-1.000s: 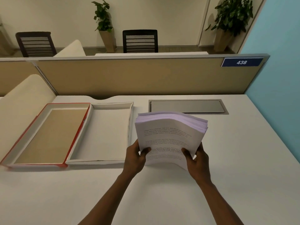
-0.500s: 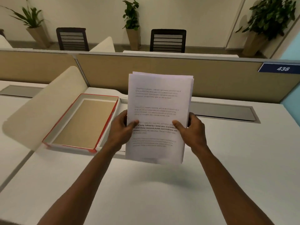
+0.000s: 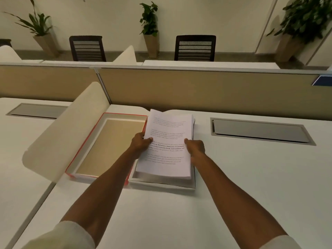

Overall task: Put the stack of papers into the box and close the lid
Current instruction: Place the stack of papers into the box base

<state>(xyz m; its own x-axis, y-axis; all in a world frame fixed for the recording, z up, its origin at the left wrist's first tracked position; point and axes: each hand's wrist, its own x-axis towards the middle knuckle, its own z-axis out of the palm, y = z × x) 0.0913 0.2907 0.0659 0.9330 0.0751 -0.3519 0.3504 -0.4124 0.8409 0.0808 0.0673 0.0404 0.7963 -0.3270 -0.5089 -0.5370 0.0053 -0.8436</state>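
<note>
A thick stack of printed white papers (image 3: pixel 168 137) lies tilted over the white box tray (image 3: pixel 161 182), its near edge low inside the tray and its far edge raised. My left hand (image 3: pixel 141 142) grips the stack's left edge with the thumb on top. My right hand (image 3: pixel 195 150) grips the right edge the same way. The red-edged lid (image 3: pixel 86 146) lies open and flat to the left of the tray, its tan inner side facing up.
A curved cream divider (image 3: pixel 68 130) rises left of the lid. A tan partition wall (image 3: pixel 197 90) runs along the desk's back. A grey cable hatch (image 3: pixel 260 131) sits in the desk at right. Chairs and potted plants stand beyond.
The stack has gone from held upright in front of me down and forward over the box tray. Both hands keep their grip on its side edges.
</note>
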